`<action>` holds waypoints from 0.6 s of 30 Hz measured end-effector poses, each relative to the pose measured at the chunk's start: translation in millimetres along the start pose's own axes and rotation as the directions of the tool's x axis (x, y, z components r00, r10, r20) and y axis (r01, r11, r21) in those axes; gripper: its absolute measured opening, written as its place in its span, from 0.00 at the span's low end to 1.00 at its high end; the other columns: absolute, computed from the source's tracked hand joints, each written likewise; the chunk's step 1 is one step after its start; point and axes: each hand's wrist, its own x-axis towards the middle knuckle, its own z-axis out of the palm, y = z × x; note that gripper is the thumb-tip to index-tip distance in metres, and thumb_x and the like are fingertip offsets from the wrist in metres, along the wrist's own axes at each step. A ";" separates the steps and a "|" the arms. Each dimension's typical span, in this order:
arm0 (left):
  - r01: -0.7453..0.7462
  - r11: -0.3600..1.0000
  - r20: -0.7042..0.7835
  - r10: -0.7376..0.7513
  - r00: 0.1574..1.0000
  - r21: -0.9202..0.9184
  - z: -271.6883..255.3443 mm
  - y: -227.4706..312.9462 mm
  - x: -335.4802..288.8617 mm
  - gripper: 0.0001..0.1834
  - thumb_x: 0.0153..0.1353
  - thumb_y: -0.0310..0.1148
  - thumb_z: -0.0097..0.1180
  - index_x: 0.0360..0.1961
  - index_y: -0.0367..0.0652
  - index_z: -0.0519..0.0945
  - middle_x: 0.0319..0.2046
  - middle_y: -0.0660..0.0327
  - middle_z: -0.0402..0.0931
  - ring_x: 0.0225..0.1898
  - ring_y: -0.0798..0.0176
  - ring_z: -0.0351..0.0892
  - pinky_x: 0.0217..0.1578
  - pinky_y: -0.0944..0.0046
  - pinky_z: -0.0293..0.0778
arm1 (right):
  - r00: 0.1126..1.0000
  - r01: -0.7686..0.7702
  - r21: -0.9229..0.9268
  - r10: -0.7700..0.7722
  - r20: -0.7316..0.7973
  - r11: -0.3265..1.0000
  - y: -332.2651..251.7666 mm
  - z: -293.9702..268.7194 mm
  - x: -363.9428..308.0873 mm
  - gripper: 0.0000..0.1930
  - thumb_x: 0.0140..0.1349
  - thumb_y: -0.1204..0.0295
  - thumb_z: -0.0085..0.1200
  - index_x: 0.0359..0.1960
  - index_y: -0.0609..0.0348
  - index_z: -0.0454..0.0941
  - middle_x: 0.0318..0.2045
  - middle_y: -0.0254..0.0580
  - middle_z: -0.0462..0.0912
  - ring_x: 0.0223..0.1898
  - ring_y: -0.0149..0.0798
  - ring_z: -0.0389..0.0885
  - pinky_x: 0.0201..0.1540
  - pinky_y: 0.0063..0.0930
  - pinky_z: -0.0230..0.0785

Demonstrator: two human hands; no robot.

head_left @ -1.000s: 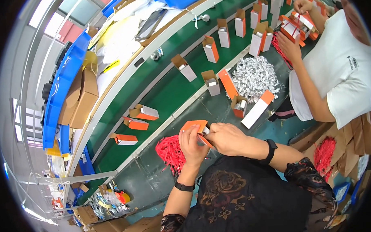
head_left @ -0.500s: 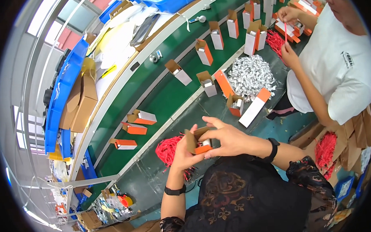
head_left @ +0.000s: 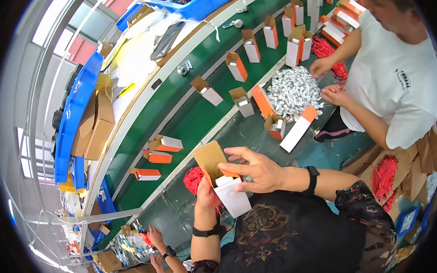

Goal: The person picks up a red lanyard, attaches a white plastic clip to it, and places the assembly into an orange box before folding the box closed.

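Note:
In front of my torso is a small white and orange cardboard box (head_left: 234,199), tilted, its tall brown flap standing up. My left hand (head_left: 207,197) is closed around its left side. At the open top, my right hand (head_left: 260,171) has its thumb against the white face and its fingers by the flap and orange edge. Something white shows in the opening, too little of it to name. Behind my left hand, partly hidden, lies a bundle of red cords (head_left: 193,179) on the dark bench.
Open boxes (head_left: 236,66) with items inside stand along the green conveyor (head_left: 179,121). A pile of small silvery-white pieces (head_left: 294,91) sits right, beside a lying box (head_left: 299,129). A co-worker in white (head_left: 389,77) stands right; another person's hands (head_left: 157,237) are lower left.
The box has turned so its white face and raised flap show. My right hand has shifted slightly down. The co-worker's hands moved down to the silvery pile; another person's hands appeared lower left.

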 end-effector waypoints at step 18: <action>-0.352 0.923 -0.106 0.370 0.923 0.157 -12.5 -34.5 5.4 0.34 0.58 0.58 0.64 0.56 0.46 0.70 0.58 0.47 0.69 0.60 0.47 0.71 0.62 0.46 0.68 | 0.991 -0.062 0.346 0.099 -0.091 0.936 31.3 20.5 24.3 0.22 0.54 0.67 0.70 0.50 0.56 0.79 0.39 0.40 0.77 0.42 0.39 0.77 0.48 0.34 0.71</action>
